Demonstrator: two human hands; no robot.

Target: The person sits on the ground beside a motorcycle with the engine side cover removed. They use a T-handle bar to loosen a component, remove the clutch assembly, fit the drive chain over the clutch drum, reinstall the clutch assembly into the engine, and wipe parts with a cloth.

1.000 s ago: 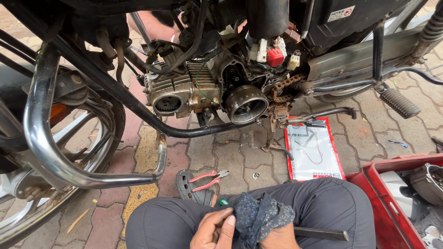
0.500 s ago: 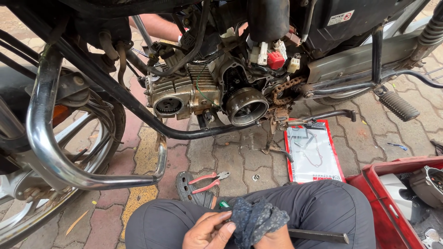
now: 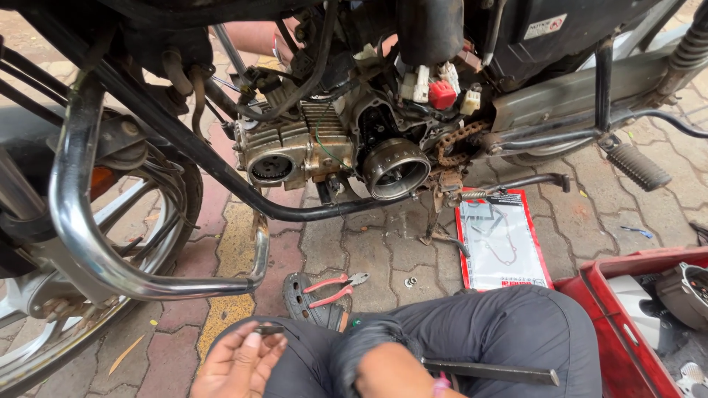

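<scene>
Pinching a small dark part, seemingly, the left hand (image 3: 240, 361); the right hand (image 3: 391, 372), half cut off, grips a dark rag (image 3: 361, 346)

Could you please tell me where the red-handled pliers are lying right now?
In the head view, the red-handled pliers lie low and centre-left on a black sandal on the paving, just beyond the person's knee and below the motorcycle engine.
</scene>
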